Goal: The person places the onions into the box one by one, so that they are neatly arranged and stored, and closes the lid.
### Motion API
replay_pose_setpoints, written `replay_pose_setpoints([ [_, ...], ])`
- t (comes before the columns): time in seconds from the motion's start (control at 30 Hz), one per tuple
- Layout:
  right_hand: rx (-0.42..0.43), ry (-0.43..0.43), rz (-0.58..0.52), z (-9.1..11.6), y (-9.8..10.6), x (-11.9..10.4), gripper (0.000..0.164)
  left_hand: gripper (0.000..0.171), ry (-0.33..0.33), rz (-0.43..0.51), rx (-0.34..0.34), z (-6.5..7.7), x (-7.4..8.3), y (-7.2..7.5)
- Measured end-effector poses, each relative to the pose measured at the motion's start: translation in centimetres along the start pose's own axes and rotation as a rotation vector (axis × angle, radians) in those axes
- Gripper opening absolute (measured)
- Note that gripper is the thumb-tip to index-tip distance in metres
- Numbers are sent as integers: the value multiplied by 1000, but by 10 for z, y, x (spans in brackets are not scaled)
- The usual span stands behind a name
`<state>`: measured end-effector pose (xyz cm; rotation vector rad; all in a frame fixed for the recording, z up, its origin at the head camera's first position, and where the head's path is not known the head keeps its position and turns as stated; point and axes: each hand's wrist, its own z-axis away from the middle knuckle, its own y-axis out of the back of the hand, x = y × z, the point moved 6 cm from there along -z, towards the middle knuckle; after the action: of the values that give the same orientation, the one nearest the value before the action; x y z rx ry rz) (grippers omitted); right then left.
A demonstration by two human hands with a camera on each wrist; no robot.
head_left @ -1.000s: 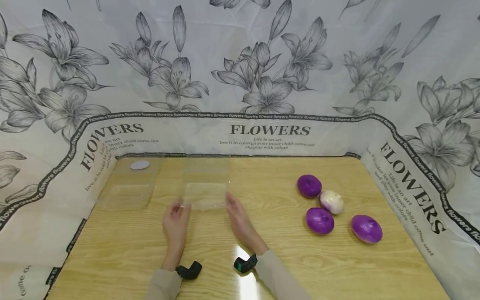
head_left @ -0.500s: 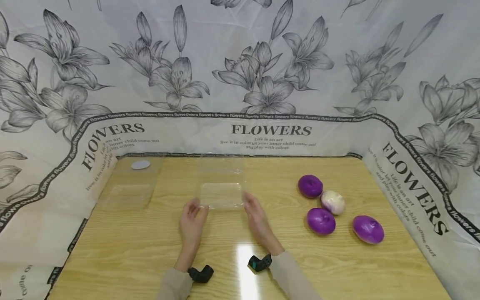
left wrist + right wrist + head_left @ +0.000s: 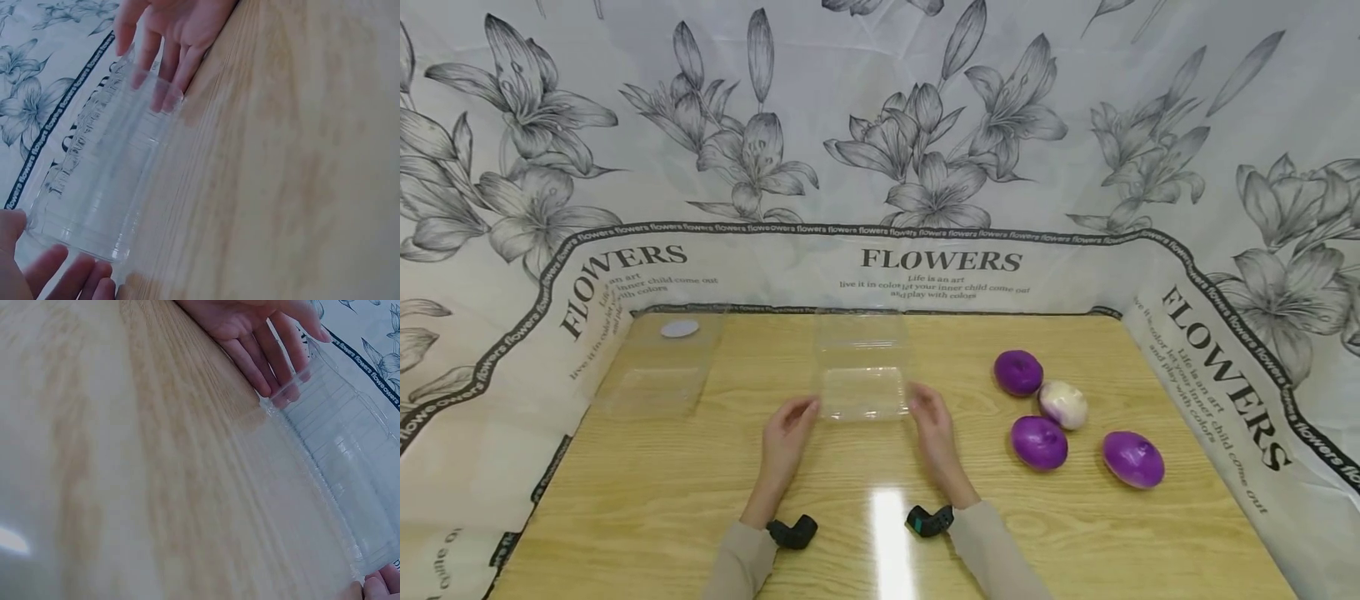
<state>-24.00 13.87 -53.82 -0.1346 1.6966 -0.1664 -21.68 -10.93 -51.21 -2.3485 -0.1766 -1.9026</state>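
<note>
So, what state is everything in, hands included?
Middle clear container: open, between both hands
Left hand: relaxed, at that container's left end; contact unclear
Right hand: relaxed, at the right end; contact unclear
Left clear container: open, set apart
White oval label: on left clear container
Whitish vegetable: resting
Rear purple vegetable: beside whitish vegetable
Front purple vegetable: likewise
Rightmost purple vegetable: resting apart

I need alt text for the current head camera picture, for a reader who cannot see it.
A person's left hand and right hand flank a clear plastic box at a wooden table. Another clear box stands left; three purple onion-like things and a mostly cream one lie right.
</note>
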Motion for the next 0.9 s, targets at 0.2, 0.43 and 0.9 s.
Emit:
replay_pose_setpoints([
  [0.2,34,2,54,1,2,0,38,26,19,52,-37,-2,-3,0],
  [0.43,78,13,59,4,3,0,37,27,31,43,-51,0,-2,-2],
  [0.9,148,40,48,10,1,-2,37,42,-122,-161,-226,6,11,-12],
])
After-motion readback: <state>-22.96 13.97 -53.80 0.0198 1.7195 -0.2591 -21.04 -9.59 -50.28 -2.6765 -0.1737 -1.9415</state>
